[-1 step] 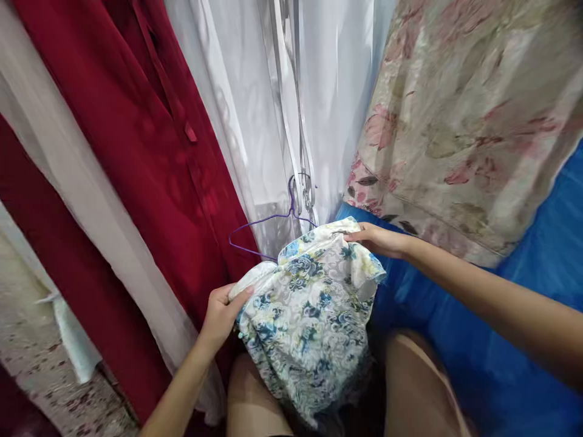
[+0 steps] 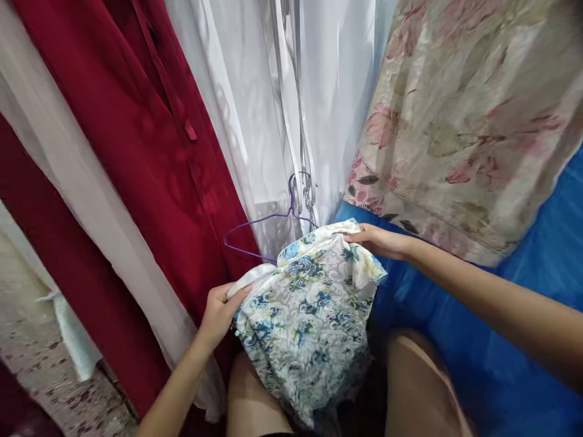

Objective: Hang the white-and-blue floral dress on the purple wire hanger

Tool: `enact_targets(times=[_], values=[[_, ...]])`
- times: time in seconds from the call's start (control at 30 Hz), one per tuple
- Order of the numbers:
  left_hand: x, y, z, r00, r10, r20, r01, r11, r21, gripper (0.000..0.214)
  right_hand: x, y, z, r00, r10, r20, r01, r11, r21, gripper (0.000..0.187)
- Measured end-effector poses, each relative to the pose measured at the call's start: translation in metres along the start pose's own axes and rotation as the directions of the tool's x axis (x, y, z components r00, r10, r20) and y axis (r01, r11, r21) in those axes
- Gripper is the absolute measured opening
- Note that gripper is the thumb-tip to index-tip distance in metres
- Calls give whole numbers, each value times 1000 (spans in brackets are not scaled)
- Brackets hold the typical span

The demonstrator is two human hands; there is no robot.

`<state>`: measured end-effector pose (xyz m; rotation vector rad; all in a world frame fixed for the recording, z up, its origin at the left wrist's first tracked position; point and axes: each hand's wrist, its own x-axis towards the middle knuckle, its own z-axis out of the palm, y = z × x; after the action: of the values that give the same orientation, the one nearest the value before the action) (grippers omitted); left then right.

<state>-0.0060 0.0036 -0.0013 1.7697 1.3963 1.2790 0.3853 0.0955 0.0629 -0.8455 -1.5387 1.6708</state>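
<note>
pinched between thumb and fingers, the cloth of a floral garment (image 2: 310, 328) is held at its upper edges: the left hand (image 2: 223, 309) grips the left one, the right hand (image 2: 378, 238) the right one. it hangs between them, above and between the person's thighs (image 2: 259, 394), its lower end in shadow. from behind its neckline rises a thin purple hanger (image 2: 291, 212), one rounded loop bare at the left, the other side covered by the cloth (whether inside or merely behind it, i cannot tell). the garment looks soft and creased, white with blue roses and touches of yellow. around it hang smooth deep-red fabric (image 2: 132, 127), folded white fabric (image 2: 255, 103), a pale cloth with pink flowers (image 2: 464, 133) and, below that, gauzy-looking blue fabric (image 2: 514, 303)
</note>
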Motion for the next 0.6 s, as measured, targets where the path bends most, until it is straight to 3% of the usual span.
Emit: enact_targets(times=[0.1, 0.2, 0.27, 0.37, 0.5, 0.6], values=[[11, -13, -15, 981, 127, 145, -164, 944, 285, 46, -7, 6, 7, 1000, 15, 1, -15, 1000, 25, 28], [28, -20, -36, 927, 227, 297, -365, 728, 580, 33, -13, 5, 8, 999, 11, -44, -8, 997, 75, 31], [44, -17, -50, 931, 235, 279, -365, 613, 701, 27, -15, 3, 7, 997, 32, -72, -26, 996, 85, 32], [74, -3, -66, 955, 263, 138, -257, 500, 827, 28, -16, -1, 10, 988, 74, -133, -65, 996, 69, 25], [112, 26, -62, 952, 305, 14, -176, 512, 841, 29, -20, -4, 16, 967, 129, -217, -103, 986, 130, 18], [127, 44, -43, 937, 348, 37, -279, 680, 678, 28, -28, -2, 18, 962, 163, -219, -126, 976, 177, 20]])
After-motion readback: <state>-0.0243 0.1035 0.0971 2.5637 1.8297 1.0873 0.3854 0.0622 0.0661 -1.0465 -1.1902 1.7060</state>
